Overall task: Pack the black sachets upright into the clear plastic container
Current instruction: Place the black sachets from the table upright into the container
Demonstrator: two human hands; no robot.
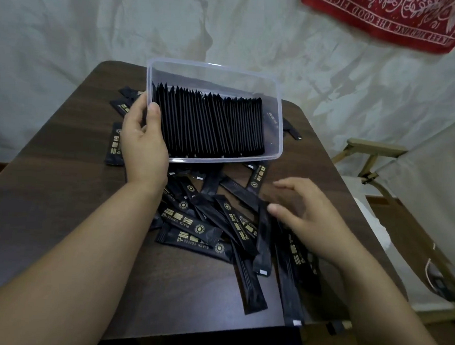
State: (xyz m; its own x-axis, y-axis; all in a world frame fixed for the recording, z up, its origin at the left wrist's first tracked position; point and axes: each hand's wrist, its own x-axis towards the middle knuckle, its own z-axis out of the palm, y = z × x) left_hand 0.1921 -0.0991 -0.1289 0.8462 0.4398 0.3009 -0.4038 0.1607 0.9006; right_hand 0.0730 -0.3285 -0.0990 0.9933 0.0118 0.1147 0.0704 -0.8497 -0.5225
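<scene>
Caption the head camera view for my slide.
Left hand grips the part-filled clear container; right hand hovers over loose sachets.

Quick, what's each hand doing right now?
Left hand: grips the clear plastic container by its left wall.
Right hand: open above the loose black sachets, holding nothing.

Dim, flat indoor light with a cool grey cast — shadows on the counter are soft and faint. The container rim shows a pale sheen. Motion blur smears the right hand and the red cloth. The wide lens stretches the edges — the forearms swell toward the bottom corners.
</scene>
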